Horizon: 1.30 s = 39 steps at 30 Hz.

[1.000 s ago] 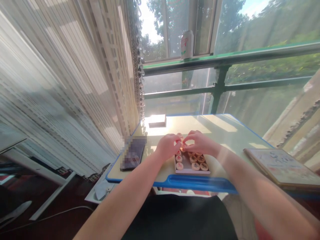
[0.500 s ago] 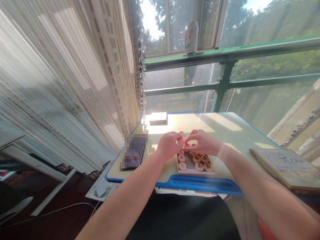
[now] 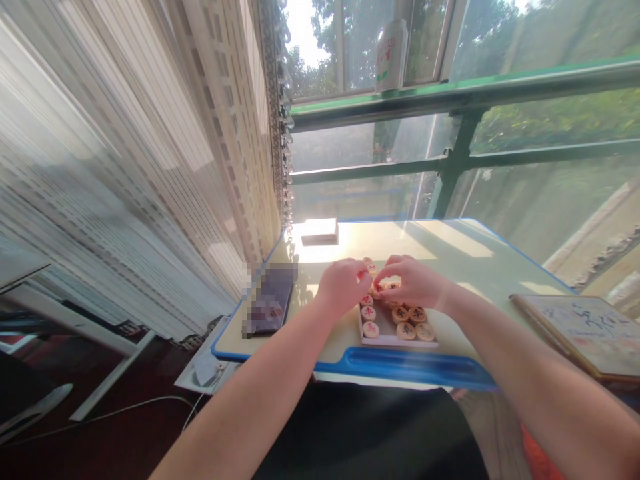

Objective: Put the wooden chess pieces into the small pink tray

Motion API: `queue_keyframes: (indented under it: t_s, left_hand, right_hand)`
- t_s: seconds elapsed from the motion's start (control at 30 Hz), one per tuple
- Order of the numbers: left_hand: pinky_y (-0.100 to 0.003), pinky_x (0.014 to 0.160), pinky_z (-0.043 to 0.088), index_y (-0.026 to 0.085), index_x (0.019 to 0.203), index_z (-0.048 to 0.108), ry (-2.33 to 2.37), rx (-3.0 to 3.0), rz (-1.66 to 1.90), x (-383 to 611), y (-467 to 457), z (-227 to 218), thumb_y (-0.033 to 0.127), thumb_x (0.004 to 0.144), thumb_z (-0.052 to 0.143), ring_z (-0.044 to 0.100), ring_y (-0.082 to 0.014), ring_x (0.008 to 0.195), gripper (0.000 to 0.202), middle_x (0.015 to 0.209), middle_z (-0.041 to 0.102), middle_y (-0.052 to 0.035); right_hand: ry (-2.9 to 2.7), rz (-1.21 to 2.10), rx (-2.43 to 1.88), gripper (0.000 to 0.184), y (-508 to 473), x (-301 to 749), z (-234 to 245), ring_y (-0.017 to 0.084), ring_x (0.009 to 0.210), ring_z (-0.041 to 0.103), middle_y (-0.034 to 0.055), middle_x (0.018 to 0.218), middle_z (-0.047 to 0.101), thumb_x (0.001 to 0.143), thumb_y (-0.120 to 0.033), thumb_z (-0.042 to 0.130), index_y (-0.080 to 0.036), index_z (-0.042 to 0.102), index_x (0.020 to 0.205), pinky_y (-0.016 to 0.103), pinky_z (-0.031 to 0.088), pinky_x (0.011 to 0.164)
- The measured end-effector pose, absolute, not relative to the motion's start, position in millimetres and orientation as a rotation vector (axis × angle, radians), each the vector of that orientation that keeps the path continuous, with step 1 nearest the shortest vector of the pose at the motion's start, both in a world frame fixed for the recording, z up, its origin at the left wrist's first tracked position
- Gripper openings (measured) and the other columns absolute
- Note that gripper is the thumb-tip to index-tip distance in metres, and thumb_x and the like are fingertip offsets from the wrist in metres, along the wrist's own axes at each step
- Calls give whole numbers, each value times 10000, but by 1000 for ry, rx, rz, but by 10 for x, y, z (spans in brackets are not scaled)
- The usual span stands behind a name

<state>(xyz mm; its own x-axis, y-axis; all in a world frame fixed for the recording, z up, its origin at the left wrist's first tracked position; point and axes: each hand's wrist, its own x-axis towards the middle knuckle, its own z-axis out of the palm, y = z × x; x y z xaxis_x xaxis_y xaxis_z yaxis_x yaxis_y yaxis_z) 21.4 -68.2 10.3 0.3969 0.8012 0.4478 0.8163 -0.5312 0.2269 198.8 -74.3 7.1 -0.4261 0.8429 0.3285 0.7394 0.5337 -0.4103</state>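
Note:
A shallow white box (image 3: 400, 342) of round wooden xiangqi pieces lies near the table's front edge. Red-marked pieces, such as the red horse piece (image 3: 371, 330), line its left side. Black-marked ones, among them a black soldier piece (image 3: 407, 331), sit on the right around a bare patch. My left hand (image 3: 344, 288) is closed in a pinch over the far left of the box; what its fingertips hold is hidden. Across from it, my right hand (image 3: 419, 283) pinches a red-marked xiangqi piece (image 3: 377, 291). Beyond the fingers another red piece (image 3: 371, 268) shows.
A dark, partly blurred flat object (image 3: 273, 300) lies at the left of the table (image 3: 465, 267). A small white box (image 3: 320, 231) stands at the back. On the right rests a framed flat board (image 3: 585, 333). A can (image 3: 391, 57) stands on the green window rail (image 3: 525, 83).
The whole view has shifted slightly, with table and box now a little further right. Both hands stay over the far part of the box, their fingers only slightly moved.

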Motion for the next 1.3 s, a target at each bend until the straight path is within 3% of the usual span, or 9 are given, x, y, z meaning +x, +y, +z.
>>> queue_keyframes:
  t_s: [0.27,0.4,0.6,0.77,1.0,1.13,1.3]
  left_hand:
    - [-312,736,483,178,733,683,-1549,-2597,-824,209,-650,88,224,765,490,604,-193,751,201,772,689,-52]
    - [-339,842,474,167,848,697,-1626,-2535,-869,169,-557,35,188,760,477,600,-221,894,238,866,698,-72]
    - [-362,935,442,161,844,693,-1604,-2645,-1072,158,-371,-32,153,821,347,600,-202,956,346,930,700,-72]
    - [-299,875,481,173,789,670,-1686,-2704,-1437,156,-323,-51,173,819,334,617,-164,918,338,907,702,-40]
    - [-267,596,499,171,751,643,-2070,-2619,-1560,58,-217,-165,227,810,369,626,-159,721,286,784,684,-55]
    - [-230,484,453,150,729,618,-2163,-2591,-1605,63,-222,-170,322,866,313,602,-134,582,375,680,655,-58]
    - [-240,495,445,160,660,614,-2066,-2661,-1462,82,-283,-114,449,883,301,574,-132,538,480,603,635,-45]
  right_hand:
    - [-2268,310,-1303,198,-758,2007,88,236,861,576,50,821,629,655,-323,692,-261,739,837,348,451,773]
    - [-2201,331,-1305,231,-728,2061,129,209,809,589,55,841,618,708,-355,631,-238,737,878,328,460,752]
    - [-2147,355,-1253,284,-611,2078,88,237,1007,560,61,1013,654,804,-397,518,-252,748,883,378,396,936]
    - [-2319,404,-1270,409,-598,2055,47,250,1121,514,19,1129,666,871,-494,400,-278,730,975,421,288,1031]
    - [-2279,258,-1509,436,-634,2089,77,279,1025,502,30,1038,686,839,-542,405,-282,755,822,436,371,921]
    - [-2260,243,-1479,375,-588,2116,34,273,1061,495,16,1095,675,844,-441,419,-276,756,837,432,356,951]
    - [-2218,230,-1416,333,-477,2149,-54,245,1054,526,33,941,720,805,-239,436,-221,753,904,374,377,955]
